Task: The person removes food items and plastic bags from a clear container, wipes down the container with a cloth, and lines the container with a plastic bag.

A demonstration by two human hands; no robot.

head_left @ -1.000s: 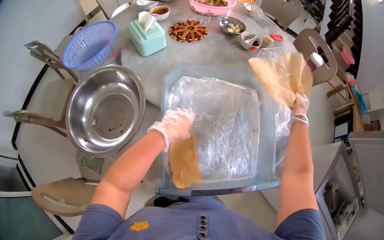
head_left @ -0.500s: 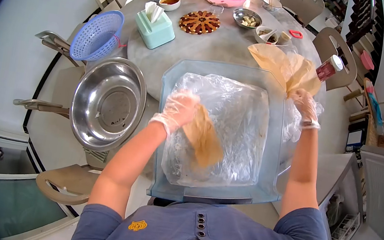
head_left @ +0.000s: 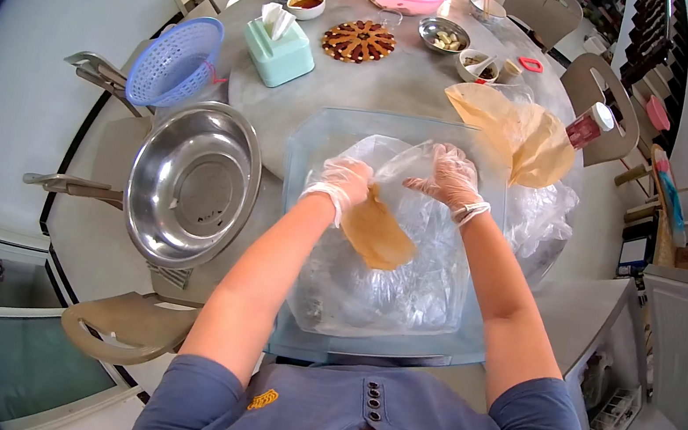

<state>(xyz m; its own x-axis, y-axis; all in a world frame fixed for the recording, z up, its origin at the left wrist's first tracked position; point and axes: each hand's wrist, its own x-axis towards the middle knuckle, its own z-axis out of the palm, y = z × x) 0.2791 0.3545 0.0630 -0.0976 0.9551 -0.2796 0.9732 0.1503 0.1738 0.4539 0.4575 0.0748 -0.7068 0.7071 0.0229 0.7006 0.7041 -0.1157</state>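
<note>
While the left hand (head_left: pixel 347 184) grips the brown sheet (head_left: pixel 380 234) shut, likely keeping it off the film (head_left: pixel 413 288), the right hand (head_left: pixel 453 182) meets film, thumb spread; pinch unclear.

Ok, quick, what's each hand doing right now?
Left hand: closed, holding the brown piece.
Right hand: thumb spread from the fingers, at the plastic; can't tell if it grips it.

Within the drawer (head_left: pixel 287 331) of smooth, translucent bluish plastic lies crinkled, glossy clear film (head_left: pixel 384 301). Left of the drawer, the basin (head_left: pixel 232 158) is shiny metal; beyond the basin, the basket (head_left: pixel 172 65) is perforated plastic. Right of the drawer's far end, the tan sheet (head_left: pixel 546 152) looks thin, creased and matt.
</note>
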